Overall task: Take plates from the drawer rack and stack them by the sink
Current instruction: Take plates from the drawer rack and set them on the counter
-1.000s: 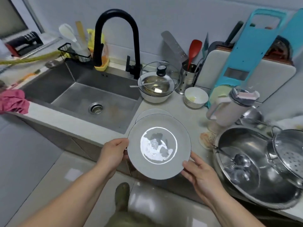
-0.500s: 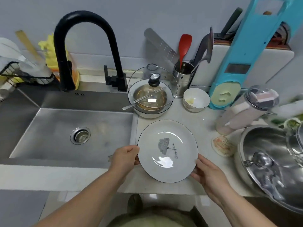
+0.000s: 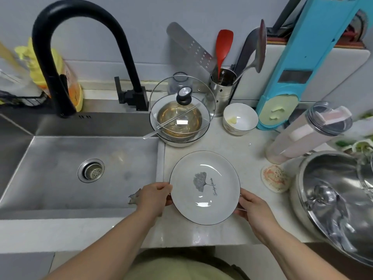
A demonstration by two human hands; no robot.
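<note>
Plate (image 3: 204, 187) handling was at the set-down step: the dish sat low over, or already on, the pale surface (image 3: 232, 146) just right of the sink (image 3: 60, 168), and contact could not be confirmed from this view. Whether another plate lay beneath it was hidden.

Going left to right: the left hand (image 3: 154, 197) held the plate's left rim, its fingers (image 3: 161, 185) curled closed around the edge. The plate faced upward, nearly level, with its near edge toward the person. Being round, it had no true long axis; the printed leaf motif stood with its fan toward the far left and its stem toward the near right, and the line of lettering beside it ran roughly near to far. The right hand (image 3: 255, 209) gripped the near-right rim, fingers (image 3: 240, 213) tucked under the edge and closed on it.

Judged next move: lower the plate until it rested flat, then slide both sets of fingers out sideways without dragging the dish. Clearance appeared adequate; the lidded pot (image 3: 180, 122) behind, the small bowl (image 3: 240, 119) and the steel basin (image 3: 333, 199) at right all stood apart from the plate.
</note>
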